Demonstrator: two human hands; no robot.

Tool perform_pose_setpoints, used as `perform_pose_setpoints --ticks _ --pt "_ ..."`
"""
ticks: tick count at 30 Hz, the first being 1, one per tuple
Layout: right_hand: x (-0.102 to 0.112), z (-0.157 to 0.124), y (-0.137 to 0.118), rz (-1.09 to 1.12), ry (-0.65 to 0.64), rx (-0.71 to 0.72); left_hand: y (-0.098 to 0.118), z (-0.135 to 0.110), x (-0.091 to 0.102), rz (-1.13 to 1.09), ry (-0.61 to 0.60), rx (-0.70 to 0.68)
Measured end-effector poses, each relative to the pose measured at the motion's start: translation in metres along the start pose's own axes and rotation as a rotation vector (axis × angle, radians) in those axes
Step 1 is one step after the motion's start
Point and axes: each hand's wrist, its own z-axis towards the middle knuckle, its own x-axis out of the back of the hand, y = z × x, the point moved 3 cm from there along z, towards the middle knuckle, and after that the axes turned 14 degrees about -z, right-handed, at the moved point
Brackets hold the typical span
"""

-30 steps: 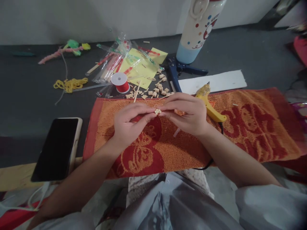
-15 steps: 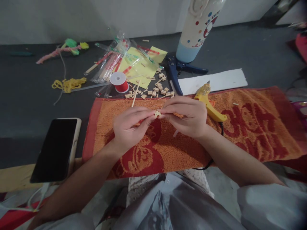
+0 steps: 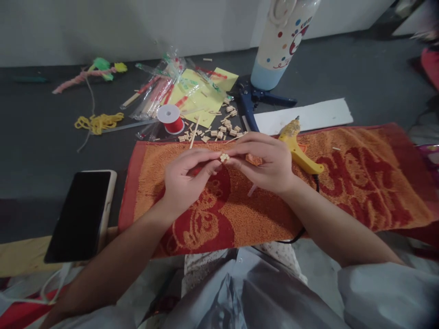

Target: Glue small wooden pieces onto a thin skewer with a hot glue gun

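Observation:
Between my fingertips is a small cluster of short round wooden stick pieces (image 3: 224, 157), its cut ends facing me. My left hand (image 3: 188, 176) pinches it from the left, thumb below and forefinger above. From the other side my right hand (image 3: 262, 160) pinches the same cluster. Both hands are held over the orange and red towel (image 3: 260, 219). Beyond them lie many cut stick pieces (image 3: 219, 134), and one longer wooden stick (image 3: 194, 132) reaches onto the towel's far edge. Close to my right hand rests a yellow glue gun (image 3: 300, 148).
At the back stand a bottle (image 3: 270, 59) and blue-handled cutters (image 3: 248, 103), with a white board strip (image 3: 305, 116) nearby. A red thread spool (image 3: 170, 119) sits before plastic-wrapped chopsticks (image 3: 157, 93) and yellow paper (image 3: 209, 103). To the left are yellow yarn (image 3: 99, 123) and a phone (image 3: 80, 214).
The cluster has risen slightly and turned a little between my fingertips. Both hands have shifted slightly with it; the surrounding things stay put.

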Motion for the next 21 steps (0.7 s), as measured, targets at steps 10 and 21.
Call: perform_pose_setpoints --ticks 10,21 --pt "0.003 0.001 0.013 -0.107 -0.005 -0.122 -0.018 0.001 0.002 -0.111 0.105 0.333" --pt "-0.002 0.000 0.013 -0.177 -0.065 -0.078 -0.024 0.006 0.011 0.174 0.028 0.282"
